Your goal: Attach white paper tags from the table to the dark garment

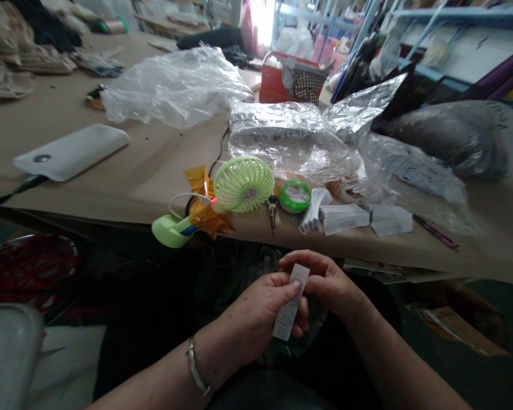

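Note:
A narrow white printed label [288,314] is pinched in my left hand [256,304], its thumb pressed across the front and its fingers curled behind. My right hand [334,286] meets the label's upper right side with bent, closed fingers. Whatever those fingertips grip is hidden. Both hands are over my lap, below the table's front edge. Closest on the table are fanned stacks of similar white labels [345,218], a round green tub [295,196] with pale contents, and a small pointed metal-tipped tool [273,214].
A green fan [244,185], bound with brown tape, stands at the table edge [123,208]. Clear plastic bags [175,85] cover the table's back. A white rectangular device [72,152] with a cable lies left. At right are a dark slim tool [435,232] and a full bag [453,136].

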Demonstrator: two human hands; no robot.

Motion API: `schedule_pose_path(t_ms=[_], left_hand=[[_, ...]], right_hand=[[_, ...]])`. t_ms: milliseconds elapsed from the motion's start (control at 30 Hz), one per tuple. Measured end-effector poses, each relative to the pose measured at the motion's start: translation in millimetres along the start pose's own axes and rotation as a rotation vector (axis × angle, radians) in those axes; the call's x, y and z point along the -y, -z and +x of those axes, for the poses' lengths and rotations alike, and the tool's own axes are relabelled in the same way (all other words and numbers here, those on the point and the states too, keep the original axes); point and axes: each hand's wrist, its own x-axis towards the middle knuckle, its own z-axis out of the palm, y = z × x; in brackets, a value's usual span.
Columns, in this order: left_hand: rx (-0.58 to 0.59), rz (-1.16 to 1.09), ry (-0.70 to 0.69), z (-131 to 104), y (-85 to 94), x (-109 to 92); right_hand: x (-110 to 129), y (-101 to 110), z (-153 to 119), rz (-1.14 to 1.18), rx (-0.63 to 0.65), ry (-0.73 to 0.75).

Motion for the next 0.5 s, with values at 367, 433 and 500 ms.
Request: schedule_pose_path(t_ms=[367, 433, 500], left_hand=[[-0.089, 0.009, -0.036, -2.1, 4.6, -5.3], [-0.089, 0.006, -0.044, -2.0, 5.3, -5.1], [-0.08, 0.002, -0.056, -1.8, 6.7, -4.7]], right_hand=[[6.9, -14.0, -7.3, -0.943, -0.22, 0.438], [5.8, -15.2, -6.5, -0.929, -0.231, 0.437], [6.2, -16.9, -5.3, -0.856, -0.268, 0.403]])
